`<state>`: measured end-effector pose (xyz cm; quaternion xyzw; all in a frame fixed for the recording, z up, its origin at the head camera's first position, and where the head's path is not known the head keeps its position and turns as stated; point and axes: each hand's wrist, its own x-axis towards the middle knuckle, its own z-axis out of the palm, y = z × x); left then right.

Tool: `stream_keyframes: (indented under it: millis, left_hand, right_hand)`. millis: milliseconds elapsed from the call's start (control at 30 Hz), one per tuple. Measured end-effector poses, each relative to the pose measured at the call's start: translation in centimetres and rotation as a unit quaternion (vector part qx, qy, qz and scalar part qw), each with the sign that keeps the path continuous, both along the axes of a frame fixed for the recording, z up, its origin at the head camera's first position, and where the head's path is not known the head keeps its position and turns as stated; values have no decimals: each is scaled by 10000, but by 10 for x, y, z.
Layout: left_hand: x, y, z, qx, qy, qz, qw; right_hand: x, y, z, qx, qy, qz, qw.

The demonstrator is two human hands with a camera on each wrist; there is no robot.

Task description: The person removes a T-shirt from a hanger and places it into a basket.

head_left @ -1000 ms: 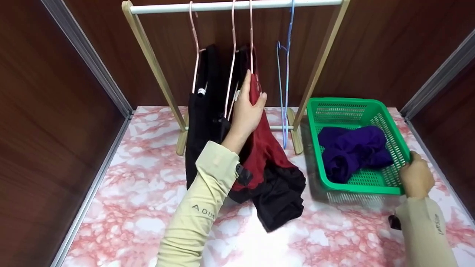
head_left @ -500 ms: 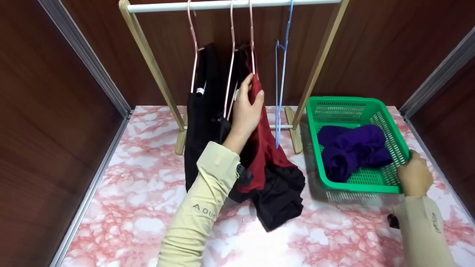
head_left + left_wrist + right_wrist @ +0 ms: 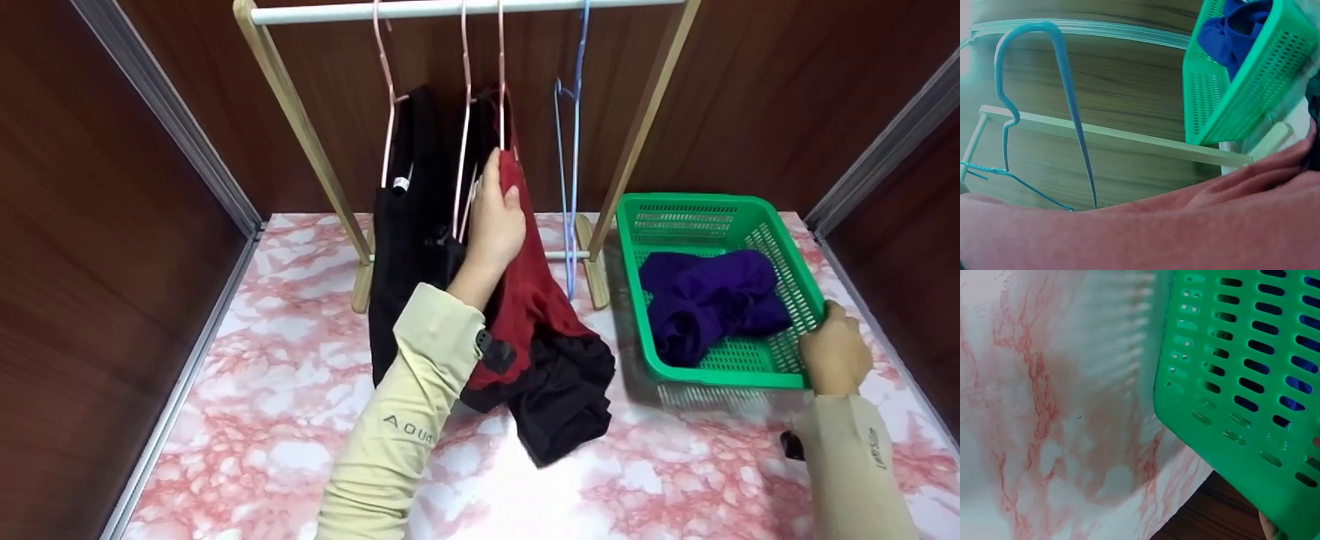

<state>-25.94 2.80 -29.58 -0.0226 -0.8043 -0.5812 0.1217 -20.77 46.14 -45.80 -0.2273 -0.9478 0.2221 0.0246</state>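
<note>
My left hand [image 3: 499, 225] lies against the upper part of a red garment [image 3: 529, 266] on a pink hanger [image 3: 502, 75], fingers pointing up along its edge and thumb on the cloth's front. The black lower part [image 3: 562, 397] of that garment bunches over the tabletop. In the left wrist view, reddish cloth [image 3: 1140, 236] fills the bottom. At the right, my right hand [image 3: 836, 352] grips the rim of a green plastic basket [image 3: 634, 300], its fingers partly hidden by the rim. A crumpled purple garment [image 3: 712, 296] lies inside the basket.
A small rack with wooden legs [image 3: 300, 127] and a white bar [image 3: 330, 13] stands at the back. Black clothes [image 3: 409, 262] hang left of the red garment, and a bare blue hanger [image 3: 575, 150] hangs right. Brown panels [image 3: 112, 262] enclose the marbled tabletop [image 3: 262, 420].
My left thumb has drawn in onto the red cloth. The blue hanger has swung left and partly back. The right hand stays on the basket rim; the head view has shifted slightly.
</note>
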Motion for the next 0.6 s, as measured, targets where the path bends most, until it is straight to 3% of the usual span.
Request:
stream_keyframes:
  millis: [267, 600]
  left_hand:
    - [-2, -1, -1, 26, 1, 110, 9999]
    - [-7, -6, -7, 501, 290, 180, 9982]
  right_hand:
    - [1, -2, 0, 20, -15, -20, 10000]
    - [1, -2, -1, 102, 100, -117, 9998]
